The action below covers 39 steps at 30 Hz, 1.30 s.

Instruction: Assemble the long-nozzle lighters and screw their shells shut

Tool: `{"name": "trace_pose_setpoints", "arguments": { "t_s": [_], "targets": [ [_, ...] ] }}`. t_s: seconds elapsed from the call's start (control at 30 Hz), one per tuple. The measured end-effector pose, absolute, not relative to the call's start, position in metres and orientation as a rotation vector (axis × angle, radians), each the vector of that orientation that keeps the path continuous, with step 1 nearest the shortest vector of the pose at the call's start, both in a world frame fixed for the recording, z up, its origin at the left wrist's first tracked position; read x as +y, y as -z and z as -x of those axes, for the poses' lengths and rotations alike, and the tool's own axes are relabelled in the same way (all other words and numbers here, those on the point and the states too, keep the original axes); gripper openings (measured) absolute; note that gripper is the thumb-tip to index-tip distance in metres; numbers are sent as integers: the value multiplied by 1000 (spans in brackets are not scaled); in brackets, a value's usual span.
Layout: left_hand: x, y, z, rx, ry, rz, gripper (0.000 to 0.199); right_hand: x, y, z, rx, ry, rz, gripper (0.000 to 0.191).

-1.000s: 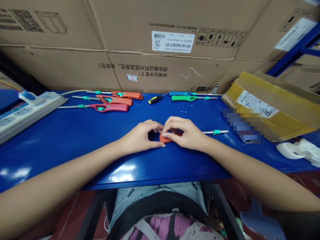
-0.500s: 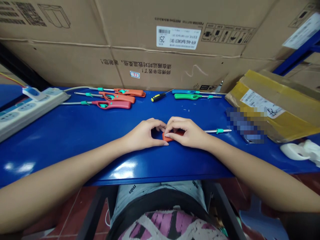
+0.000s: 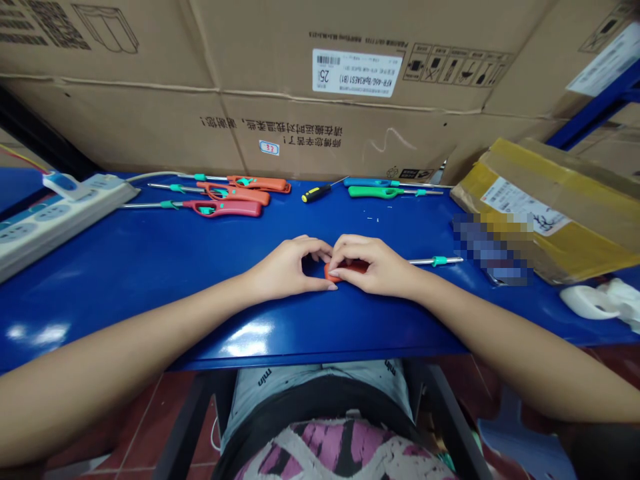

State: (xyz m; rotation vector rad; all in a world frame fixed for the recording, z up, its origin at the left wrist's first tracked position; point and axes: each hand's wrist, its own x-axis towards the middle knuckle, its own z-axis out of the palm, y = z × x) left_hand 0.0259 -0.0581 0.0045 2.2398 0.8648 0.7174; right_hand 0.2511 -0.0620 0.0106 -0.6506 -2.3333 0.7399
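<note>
An orange-red long-necked gas lighter (image 3: pixel 358 267) lies on the blue tabletop in front of me, its metal tube with a teal clip pointing right. My right hand (image 3: pixel 384 270) covers most of its handle, thumb and fingers closed on it near the left end. Around that same end curl the thumb and fingertips of my left hand (image 3: pixel 286 270), gripping it with a gap inside the palm. The fingers hide whatever detail is at the handle's end.
Behind lie orange and red lighters (image 3: pixel 227 209), a black-and-yellow screwdriver (image 3: pixel 317 193), a blue lighter (image 3: pixel 367 183) and a green lighter (image 3: pixel 375 193). A power strip (image 3: pixel 60 217) stands left. At right are a taped carton (image 3: pixel 555 207) and a white object (image 3: pixel 590 303). Cardboard (image 3: pixel 280 113) walls the back.
</note>
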Motion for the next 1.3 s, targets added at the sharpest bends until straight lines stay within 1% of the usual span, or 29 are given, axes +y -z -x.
{"name": "trace_pose_setpoints", "arguments": {
  "t_s": [0.3, 0.5, 0.77, 0.87, 0.97, 1.03, 1.07, 1.13, 1.17, 1.2, 1.3],
  "targets": [
    [-58, -4, -25, 882, -704, -2227, 47, -63, -14, -250, -2306, -768, 689, 4],
    [-58, -4, -26, 878, -705, -2227, 50, -63, -17, -250, -2298, -741, 727, 8],
    [-58, -4, -26, 907, -683, -2223, 50, -64, -12, -247, -2272, -712, 780, 5],
    [-58, -3, -26, 915, -688, -2205, 54, -57, -16, -252, -2212, -582, 829, 7],
    [-59, -4, -25, 904, -679, -2205, 56, -36, -20, -272, -2133, -296, 976, 11],
    [-60, -5, -24, 899, -674, -2220, 56, -15, -21, -292, -2076, -117, 1181, 13],
    [-60, -5, -24, 901, -680, -2225, 55, -4, -19, -303, -2075, -39, 1321, 17],
    [-61, -6, -24, 887, -685, -2239, 54, 15, -15, -322, -2075, 93, 1657, 33],
    [-61, -6, -24, 885, -689, -2243, 53, 22, -12, -329, -2072, 115, 1718, 39],
    [-61, -6, -24, 881, -689, -2248, 53, 28, -8, -334, -2077, 125, 1742, 42],
    [-61, -5, -25, 890, -683, -2259, 52, 41, -2, -338, -2133, 143, 1743, 38]
  ]
}}
